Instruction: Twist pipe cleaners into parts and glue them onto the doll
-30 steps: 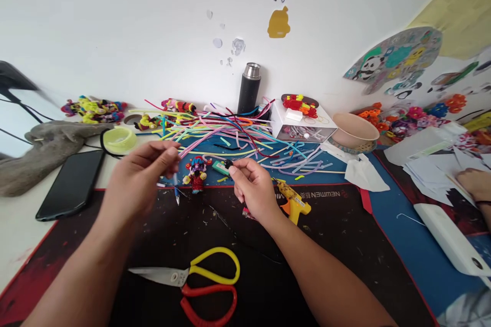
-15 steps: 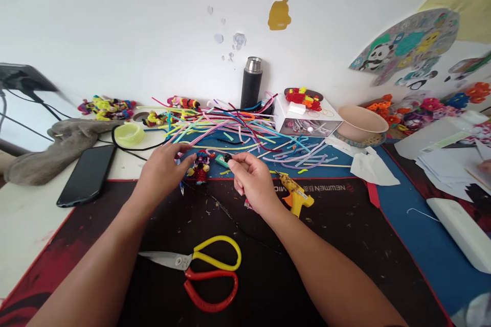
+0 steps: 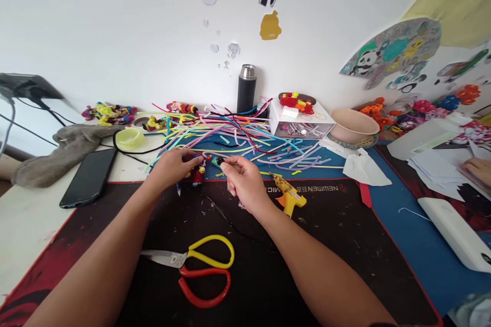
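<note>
My left hand (image 3: 174,166) has its thumb and fingers closed on the head of a small pipe-cleaner doll (image 3: 197,178), which is red with yellow hands and stands near the mat's back edge. Just to the right, my right hand (image 3: 244,179) pinches a small black fuzzy piece (image 3: 220,160) between thumb and forefinger. A small green thing (image 3: 215,163) lies behind that piece, partly covered. Under my left hand a pen tip (image 3: 178,190) pokes out. Large scissors (image 3: 182,260) with a yellow and a red handle lie open between my forearms.
A yellow glue gun (image 3: 289,194) lies right of my right hand. Behind are many coloured pipe cleaners (image 3: 230,133), a black flask (image 3: 246,89) and a white box (image 3: 301,120). A phone (image 3: 88,179) rests at left. Another person's hand (image 3: 477,169) touches papers at far right.
My left hand has moved right and closed its fingers on the doll's head. My right hand still pinches the black piece. The whole view has shifted slightly.
</note>
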Demonstrator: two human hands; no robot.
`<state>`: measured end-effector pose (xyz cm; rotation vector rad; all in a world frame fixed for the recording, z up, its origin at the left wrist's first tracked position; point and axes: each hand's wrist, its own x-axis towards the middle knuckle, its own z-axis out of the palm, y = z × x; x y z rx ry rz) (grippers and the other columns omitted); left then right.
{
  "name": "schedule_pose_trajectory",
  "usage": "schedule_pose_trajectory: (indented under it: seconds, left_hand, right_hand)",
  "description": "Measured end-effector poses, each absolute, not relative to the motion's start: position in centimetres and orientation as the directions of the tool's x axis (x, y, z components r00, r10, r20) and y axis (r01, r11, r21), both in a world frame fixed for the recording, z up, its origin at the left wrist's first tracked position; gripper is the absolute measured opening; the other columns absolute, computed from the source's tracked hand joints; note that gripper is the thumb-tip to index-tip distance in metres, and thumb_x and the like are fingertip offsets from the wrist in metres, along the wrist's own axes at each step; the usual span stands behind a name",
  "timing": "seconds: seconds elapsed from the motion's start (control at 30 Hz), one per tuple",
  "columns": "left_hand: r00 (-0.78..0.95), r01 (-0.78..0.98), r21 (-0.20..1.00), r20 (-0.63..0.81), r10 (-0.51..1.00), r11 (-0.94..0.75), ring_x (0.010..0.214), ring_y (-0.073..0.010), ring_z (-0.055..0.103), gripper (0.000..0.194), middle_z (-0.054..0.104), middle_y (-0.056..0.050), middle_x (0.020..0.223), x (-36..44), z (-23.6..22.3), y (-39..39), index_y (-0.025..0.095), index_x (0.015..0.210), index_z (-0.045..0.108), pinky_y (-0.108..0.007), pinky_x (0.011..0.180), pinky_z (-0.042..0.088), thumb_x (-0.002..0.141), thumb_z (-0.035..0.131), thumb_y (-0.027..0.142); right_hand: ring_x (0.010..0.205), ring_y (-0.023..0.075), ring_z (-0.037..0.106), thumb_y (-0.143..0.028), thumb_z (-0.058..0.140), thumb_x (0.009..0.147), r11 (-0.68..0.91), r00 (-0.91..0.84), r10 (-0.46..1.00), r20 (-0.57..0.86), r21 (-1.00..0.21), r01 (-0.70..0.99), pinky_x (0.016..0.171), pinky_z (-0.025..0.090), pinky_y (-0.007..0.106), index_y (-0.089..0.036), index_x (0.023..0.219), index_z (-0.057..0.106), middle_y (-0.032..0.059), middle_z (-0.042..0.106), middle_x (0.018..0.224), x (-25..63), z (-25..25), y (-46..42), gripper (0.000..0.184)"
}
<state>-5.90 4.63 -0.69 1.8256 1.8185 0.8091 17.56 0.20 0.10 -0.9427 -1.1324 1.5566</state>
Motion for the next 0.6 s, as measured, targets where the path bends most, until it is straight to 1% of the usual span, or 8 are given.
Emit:
schedule_pose_trajectory:
  seconds: [0.1, 0.23, 0.33, 0.47, 0.53, 0.6]
  left_hand:
    - [-0.058, 0.713, 0.701, 0.075, 0.995, -0.011, 0.082, -0.0309, 0.071, 0.038, 0.079, -0.009, 0.078, -5.8, -0.5, 4.9, 0.026, 0.076, 0.08, -0.034, 0.075, 0.047, 0.073, 0.087, 0.063]
    - [-0.099, 0.665, 0.746, 0.048, 0.994, 0.03, 0.071, -0.0249, 0.065, 0.038, 0.076, -0.006, 0.074, -6.2, 0.1, 4.7, 0.023, 0.079, 0.08, -0.03, 0.066, 0.042, 0.068, 0.092, 0.057]
    - [-0.152, 0.555, 0.829, 0.013, 0.988, 0.075, 0.068, -0.0234, 0.063, 0.039, 0.075, -0.004, 0.072, -6.8, 0.7, 4.0, 0.023, 0.081, 0.081, -0.029, 0.061, 0.04, 0.061, 0.098, 0.051]
    - [-0.123, 0.374, 0.912, -0.129, 0.984, 0.167, 0.071, -0.0249, 0.069, 0.051, 0.08, -0.007, 0.079, -7.4, 1.4, 2.7, 0.022, 0.085, 0.078, -0.029, 0.06, 0.046, 0.055, 0.104, 0.053]
    - [-0.095, 0.284, 0.935, -0.194, 0.976, 0.213, 0.071, -0.0247, 0.071, 0.056, 0.081, -0.007, 0.079, -7.6, 1.7, 2.2, 0.021, 0.09, 0.077, -0.028, 0.059, 0.047, 0.055, 0.105, 0.055]
    - [-0.085, 0.225, 0.947, -0.215, 0.973, 0.228, 0.072, -0.0237, 0.071, 0.059, 0.081, -0.007, 0.079, -7.6, 1.9, 1.8, 0.02, 0.095, 0.077, -0.027, 0.059, 0.047, 0.058, 0.105, 0.056]
  right_hand:
    - [0.036, 0.0079, 0.041, -0.054, 0.08, 0.086, -0.115, -0.248, 0.968, -0.05, -0.96, -0.256, 0.038, 0.031, 0.023, -0.022, 0.094, 0.062, -0.0135, 0.049, 0.052, 17.5, 0.0, 0.2, 0.037]
    - [0.037, 0.0081, 0.041, -0.054, 0.079, 0.087, -0.115, -0.249, 0.967, -0.052, -0.963, -0.243, 0.039, 0.032, 0.024, -0.022, 0.095, 0.062, -0.0136, 0.048, 0.052, 17.5, 0.0, 0.3, 0.037]
    - [0.037, 0.008, 0.042, -0.054, 0.079, 0.086, -0.116, -0.25, 0.967, -0.055, -0.965, -0.234, 0.039, 0.032, 0.024, -0.022, 0.095, 0.062, -0.0133, 0.049, 0.053, 17.6, 0.1, 0.3, 0.037]
    - [0.037, 0.0077, 0.041, -0.053, 0.08, 0.085, -0.127, -0.259, 0.964, -0.063, -0.962, -0.241, 0.038, 0.032, 0.024, -0.023, 0.093, 0.062, -0.0134, 0.049, 0.053, 17.6, 0.4, 0.2, 0.037]
    - [0.036, 0.0076, 0.04, -0.054, 0.081, 0.084, -0.135, -0.265, 0.962, -0.069, -0.961, -0.241, 0.038, 0.032, 0.024, -0.023, 0.092, 0.061, -0.0134, 0.049, 0.053, 17.6, 0.5, 0.2, 0.037]
    - [0.037, 0.0078, 0.041, -0.054, 0.082, 0.083, -0.145, -0.272, 0.959, -0.079, -0.962, -0.233, 0.038, 0.032, 0.024, -0.023, 0.091, 0.061, -0.0132, 0.048, 0.054, 17.6, 0.6, 0.2, 0.038]
